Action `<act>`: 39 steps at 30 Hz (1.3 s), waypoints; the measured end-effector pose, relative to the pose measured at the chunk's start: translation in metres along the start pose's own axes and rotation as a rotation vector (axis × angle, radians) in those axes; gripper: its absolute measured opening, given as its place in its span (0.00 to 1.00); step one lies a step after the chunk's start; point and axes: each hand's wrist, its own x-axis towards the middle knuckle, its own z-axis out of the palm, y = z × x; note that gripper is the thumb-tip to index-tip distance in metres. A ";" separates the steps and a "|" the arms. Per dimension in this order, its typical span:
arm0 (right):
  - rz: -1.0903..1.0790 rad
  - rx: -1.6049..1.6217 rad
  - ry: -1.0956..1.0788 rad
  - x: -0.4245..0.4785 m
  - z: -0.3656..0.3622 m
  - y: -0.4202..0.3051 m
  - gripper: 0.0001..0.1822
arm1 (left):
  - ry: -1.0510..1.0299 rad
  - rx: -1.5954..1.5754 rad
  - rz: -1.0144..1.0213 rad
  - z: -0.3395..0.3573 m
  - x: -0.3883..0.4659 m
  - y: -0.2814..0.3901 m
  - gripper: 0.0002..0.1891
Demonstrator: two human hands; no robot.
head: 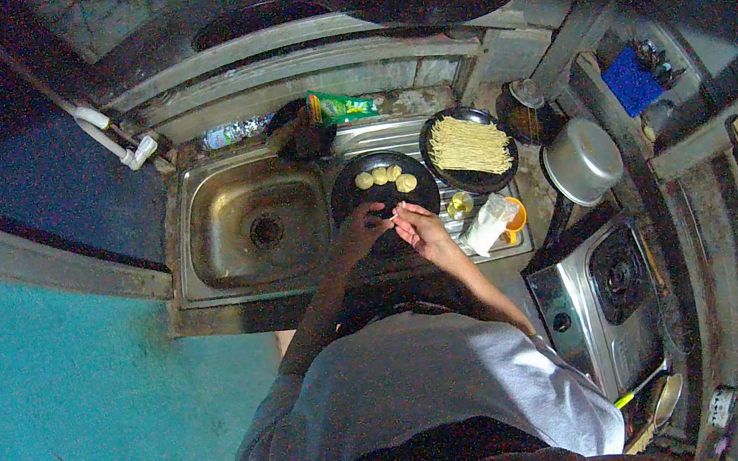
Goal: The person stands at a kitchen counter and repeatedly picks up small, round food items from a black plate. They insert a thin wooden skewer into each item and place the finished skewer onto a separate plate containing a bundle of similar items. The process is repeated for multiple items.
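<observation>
My left hand (368,223) and my right hand (420,226) meet above the near part of a black round plate (344,200). Between their fingertips is a small pale piece (394,217), probably dough; its exact shape is too small to make out. Several pale dough balls (380,176) sit in a row on the far half of this plate. Right of it, a second black plate (439,174) bears a layer of thin pale dough strands (469,146). A small glass bowl of yellowish liquid (460,204) stands close to my right hand.
A steel sink basin (224,231) lies left. At right are a white-filled plastic bag (489,222), an orange cup (516,214), an upturned metal pot (582,162) and a gas stove (596,317). A green packet (342,106) rests along the back.
</observation>
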 end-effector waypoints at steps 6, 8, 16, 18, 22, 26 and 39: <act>0.021 0.113 -0.051 -0.004 0.003 -0.006 0.07 | -0.015 0.050 -0.083 -0.001 -0.003 -0.005 0.24; 0.064 0.127 -0.075 -0.013 0.014 -0.011 0.09 | 0.049 0.061 -0.046 -0.001 -0.004 -0.011 0.24; -0.094 -0.060 -0.055 -0.007 0.009 -0.001 0.15 | 0.080 0.241 0.004 -0.007 -0.015 0.027 0.24; -0.095 -0.084 -0.006 -0.004 0.004 0.000 0.14 | 0.055 0.185 0.002 -0.006 -0.014 0.020 0.25; -0.102 -0.057 0.054 -0.003 0.003 0.000 0.13 | 0.019 0.209 -0.041 -0.006 -0.014 0.025 0.24; -0.138 -0.053 0.037 -0.005 0.009 -0.003 0.12 | 0.038 0.197 -0.024 -0.006 -0.014 0.020 0.25; -0.214 -0.098 -0.078 -0.008 0.015 0.001 0.21 | 0.097 0.361 0.024 -0.004 -0.023 0.047 0.12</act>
